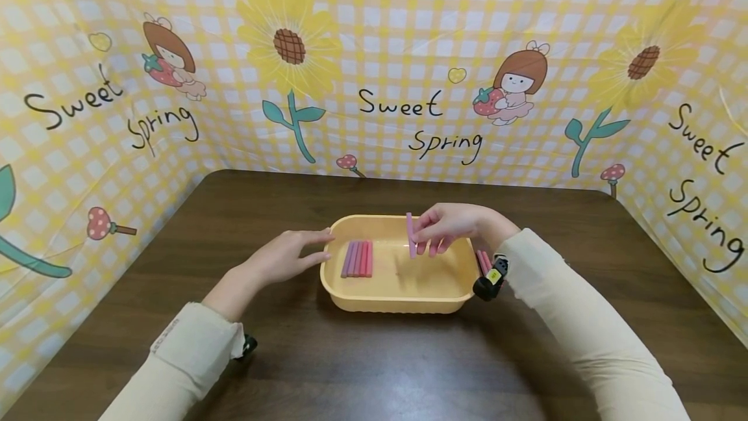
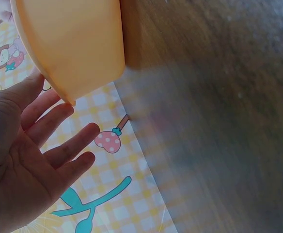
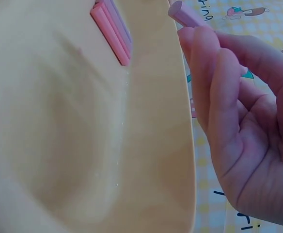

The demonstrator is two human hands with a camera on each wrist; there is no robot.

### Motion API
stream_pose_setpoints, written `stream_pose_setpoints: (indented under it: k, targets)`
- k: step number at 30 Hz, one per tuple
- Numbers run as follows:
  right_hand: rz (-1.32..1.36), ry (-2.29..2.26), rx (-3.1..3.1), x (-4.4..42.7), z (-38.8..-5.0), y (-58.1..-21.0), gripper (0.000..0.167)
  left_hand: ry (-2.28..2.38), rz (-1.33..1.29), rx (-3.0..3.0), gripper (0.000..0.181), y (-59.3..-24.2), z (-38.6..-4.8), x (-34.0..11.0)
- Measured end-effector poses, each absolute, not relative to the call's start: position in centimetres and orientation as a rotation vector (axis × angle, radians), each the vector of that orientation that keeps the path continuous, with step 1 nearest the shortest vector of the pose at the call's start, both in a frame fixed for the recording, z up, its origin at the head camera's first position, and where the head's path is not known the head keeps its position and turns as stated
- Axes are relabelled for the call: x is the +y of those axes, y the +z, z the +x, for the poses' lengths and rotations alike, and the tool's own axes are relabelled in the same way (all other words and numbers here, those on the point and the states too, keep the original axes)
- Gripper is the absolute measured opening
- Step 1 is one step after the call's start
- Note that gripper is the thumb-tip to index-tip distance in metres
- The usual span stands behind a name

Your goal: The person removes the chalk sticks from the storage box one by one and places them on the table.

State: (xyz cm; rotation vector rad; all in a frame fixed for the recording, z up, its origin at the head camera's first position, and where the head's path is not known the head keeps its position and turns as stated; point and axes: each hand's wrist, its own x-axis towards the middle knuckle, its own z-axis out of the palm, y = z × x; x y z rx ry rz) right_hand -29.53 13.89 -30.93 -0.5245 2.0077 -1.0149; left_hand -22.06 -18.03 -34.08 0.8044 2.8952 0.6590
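1. Head view: the right hand [image 1: 447, 227] pinches a lilac stick [image 1: 411, 236] above the yellow tray [image 1: 403, 305]; a slack pinch could drop it, perhaps jostling the row of sticks [image 1: 356, 259] inside.
2. Left wrist view: the left hand [image 2: 27, 165], fingers extended, touches the tray lightly; a bump could slide it.
3. Right wrist view: the lilac stick pokes past the fingertips, so contact might twist it.

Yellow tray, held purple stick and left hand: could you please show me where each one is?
Yellow tray [image 1: 400, 305]: head view, on its outer front wall.
Held purple stick [image 1: 411, 231]: head view, near the middle of its length.
Left hand [image 1: 280, 257]: head view, on the back of it.
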Motion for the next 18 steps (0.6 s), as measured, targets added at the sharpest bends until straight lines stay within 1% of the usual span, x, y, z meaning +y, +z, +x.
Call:
stream_pose_setpoints:
  k: [18]
  targets:
    - [-0.535, -1.056, 2.015, 16.8, -28.7, -31.2, 0.019, 0.663, 0.806, 2.894, 0.045, -34.2, -22.1, -18.1]
